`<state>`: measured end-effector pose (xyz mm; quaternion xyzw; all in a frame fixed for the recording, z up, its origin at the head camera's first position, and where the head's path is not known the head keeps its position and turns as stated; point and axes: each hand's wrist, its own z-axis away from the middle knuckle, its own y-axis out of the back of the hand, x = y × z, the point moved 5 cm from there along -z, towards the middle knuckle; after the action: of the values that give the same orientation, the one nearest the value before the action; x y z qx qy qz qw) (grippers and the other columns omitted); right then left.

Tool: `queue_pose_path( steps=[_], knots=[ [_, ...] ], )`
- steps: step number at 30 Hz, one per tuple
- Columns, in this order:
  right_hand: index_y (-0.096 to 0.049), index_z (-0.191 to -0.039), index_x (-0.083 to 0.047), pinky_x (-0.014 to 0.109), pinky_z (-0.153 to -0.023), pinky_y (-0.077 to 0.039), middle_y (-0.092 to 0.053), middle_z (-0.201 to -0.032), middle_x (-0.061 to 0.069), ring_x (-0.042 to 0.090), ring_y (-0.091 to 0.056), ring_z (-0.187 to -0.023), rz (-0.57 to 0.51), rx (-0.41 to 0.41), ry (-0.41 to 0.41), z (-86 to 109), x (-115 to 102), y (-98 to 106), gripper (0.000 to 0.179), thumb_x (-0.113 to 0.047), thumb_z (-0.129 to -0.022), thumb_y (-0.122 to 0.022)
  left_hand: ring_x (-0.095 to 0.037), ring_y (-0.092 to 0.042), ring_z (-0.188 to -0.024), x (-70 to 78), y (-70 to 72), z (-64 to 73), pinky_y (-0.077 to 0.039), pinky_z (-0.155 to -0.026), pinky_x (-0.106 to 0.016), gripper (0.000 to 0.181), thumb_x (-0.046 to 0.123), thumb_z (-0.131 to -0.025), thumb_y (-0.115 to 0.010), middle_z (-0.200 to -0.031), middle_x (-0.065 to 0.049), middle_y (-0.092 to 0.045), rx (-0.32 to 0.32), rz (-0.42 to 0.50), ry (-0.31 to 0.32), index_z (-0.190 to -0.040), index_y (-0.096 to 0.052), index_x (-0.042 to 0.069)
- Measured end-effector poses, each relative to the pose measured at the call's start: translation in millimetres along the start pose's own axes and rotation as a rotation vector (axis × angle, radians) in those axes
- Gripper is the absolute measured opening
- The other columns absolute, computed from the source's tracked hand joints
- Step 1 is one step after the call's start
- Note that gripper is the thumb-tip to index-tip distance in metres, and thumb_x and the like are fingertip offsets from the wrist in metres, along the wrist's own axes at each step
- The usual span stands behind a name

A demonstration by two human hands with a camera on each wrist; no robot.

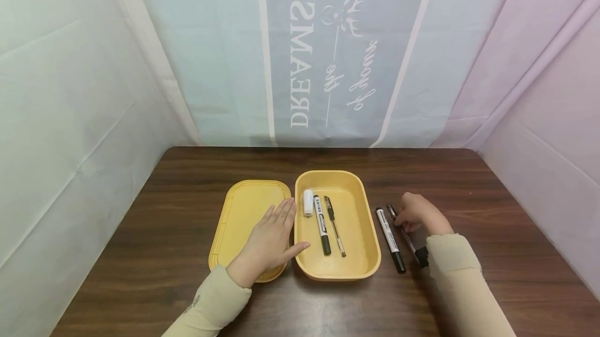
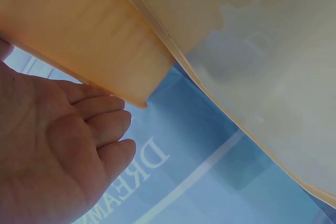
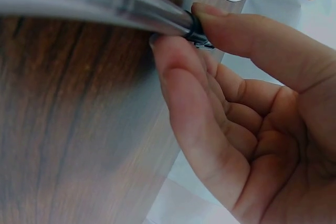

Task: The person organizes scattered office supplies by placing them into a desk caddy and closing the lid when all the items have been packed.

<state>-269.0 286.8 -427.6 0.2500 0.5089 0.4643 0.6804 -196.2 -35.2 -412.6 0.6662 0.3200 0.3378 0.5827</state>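
So my right hand (image 1: 417, 213) has a clear-barrelled pen (image 1: 407, 239) pinched between thumb and index finger near its far end, probably because something that thin doesn't need a full fist. It's right of the yellow box (image 1: 358, 222), just past a marker (image 1: 390, 240) on the table (image 1: 164, 253). My left hand (image 1: 272, 238) lies straight-fingered along the box's left edge, thumb over the rim, I'd guess for steadying. Inside: another marker (image 1: 322, 225), another pen (image 1: 335, 226), a short white tube (image 1: 308, 202). Yellow lid's (image 1: 239, 217) just left, partly under that hand.
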Motion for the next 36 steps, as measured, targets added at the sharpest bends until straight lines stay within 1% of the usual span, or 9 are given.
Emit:
queue_pose_path(
  steps=[10, 14, 16, 19, 23, 27, 30, 33, 36],
  knots=[
    [-0.057, -0.054, -0.001, 0.03, -0.047, -0.054, -0.058, -0.049, 0.004, 0.014, -0.058, -0.044, -0.004, -0.013, -0.001, -0.1, 1.5, -1.1, 0.025, 0.005, -0.074, -0.07, -0.031, -0.024, -0.141, 0.3, 1.4, 2.8, -0.019, -0.114, -0.045, 0.086, 0.058, -0.094, -0.044, -0.152, -0.021, -0.024, 0.022, 0.016, -0.007, -0.146, -0.027, -0.008],
    [-0.061, -0.057, 0.001, 0.031, -0.048, -0.054, -0.058, -0.05, 0.005, 0.015, -0.059, -0.045, -0.053, -0.025, 0.03, 0.3, 4.2, -1.0, 0.02, 0.005, -0.074, -0.069, -0.031, -0.024, -0.141, 0.3, 0.9, 2.3, -0.018, -0.114, -0.044, 0.086, 0.058, -0.094, -0.045, -0.152, -0.021, -0.025, 0.026, 0.016, -0.003, -0.146, -0.028, -0.008],
    [-0.063, -0.06, 0.002, 0.031, -0.049, -0.054, -0.059, -0.052, 0.006, 0.015, -0.059, -0.047, -0.104, -0.045, 0.049, -0.1, 8.5, -1.8, 0.017, 0.003, -0.076, -0.069, -0.031, -0.024, -0.141, 0.1, 0.5, 1.9, -0.019, -0.114, -0.045, 0.086, 0.059, -0.093, -0.045, -0.152, -0.021, -0.025, 0.026, 0.017, -0.001, -0.146, -0.028, -0.008],
    [-0.066, -0.065, 0.003, 0.029, -0.051, -0.055, -0.061, -0.055, 0.006, 0.015, -0.06, -0.049, -0.214, -0.089, 0.077, -1.5, 18.9, -3.7, 0.014, 0.0, -0.078, -0.069, -0.031, -0.024, -0.141, 0.1, -0.1, 1.6, -0.019, -0.114, -0.045, 0.086, 0.059, -0.093, -0.044, -0.153, -0.02, -0.025, 0.022, 0.012, 0.002, -0.146, -0.028, -0.008],
    [-0.067, -0.077, 0.009, 0.027, -0.055, -0.056, -0.064, -0.062, 0.007, 0.013, -0.063, -0.056, -0.421, -0.167, 0.09, -2.7, 36.8, -5.2, 0.013, -0.002, -0.083, -0.064, -0.031, -0.024, -0.141, 0.5, -1.4, 0.9, -0.019, -0.114, -0.045, 0.086, 0.059, -0.093, -0.045, -0.153, -0.02, -0.025, 0.022, 0.007, -0.001, -0.146, -0.028, -0.008],
    [-0.064, -0.094, 0.015, 0.028, -0.063, -0.057, -0.067, -0.073, 0.009, 0.013, -0.066, -0.065, -0.592, -0.247, 0.1, -2.9, 51.0, -6.9, 0.02, -0.001, -0.087, -0.056, -0.031, -0.024, -0.141, 0.4, -2.1, 0.6, -0.019, -0.114, -0.045, 0.086, 0.059, -0.094, -0.044, -0.153, -0.02, -0.025, 0.021, 0.0, -0.002, -0.146, -0.028, -0.008],
    [-0.059, -0.102, 0.02, 0.029, -0.067, -0.057, -0.068, -0.079, 0.01, 0.014, -0.067, -0.071, -0.658, -0.282, 0.111, -3.3, 55.8, -6.7, 0.025, -0.001, -0.089, -0.052, -0.031, -0.024, -0.141, -0.1, -1.8, 0.7, -0.02, -0.114, -0.045, 0.086, 0.059, -0.094, -0.044, -0.153, -0.02, -0.025, 0.023, -0.001, -0.001, -0.146, -0.028, -0.008],
    [-0.057, -0.106, 0.021, 0.03, -0.07, -0.057, -0.067, -0.083, 0.01, 0.014, -0.068, -0.074, -0.68, -0.299, 0.118, -4.3, 57.9, -6.0, 0.027, 0.0, -0.09, -0.05, -0.031, -0.024, -0.141, -0.5, -1.3, 0.5, -0.02, -0.114, -0.045, 0.086, 0.058, -0.094, -0.045, -0.152, -0.021, -0.025, 0.028, 0.009, -0.002, -0.146, -0.028, -0.008],
    [-0.057, -0.106, 0.02, 0.031, -0.072, -0.057, -0.067, -0.084, 0.01, 0.014, -0.068, -0.076, -0.695, -0.314, 0.117, -5.2, 59.5, -5.4, 0.027, 0.0, -0.091, -0.05, -0.032, -0.024, -0.141, -0.5, -0.9, 0.5, -0.019, -0.114, -0.045, 0.085, 0.057, -0.094, -0.045, -0.152, -0.021, -0.025, 0.027, 0.009, -0.005, -0.146, -0.027, -0.008]
  ],
)
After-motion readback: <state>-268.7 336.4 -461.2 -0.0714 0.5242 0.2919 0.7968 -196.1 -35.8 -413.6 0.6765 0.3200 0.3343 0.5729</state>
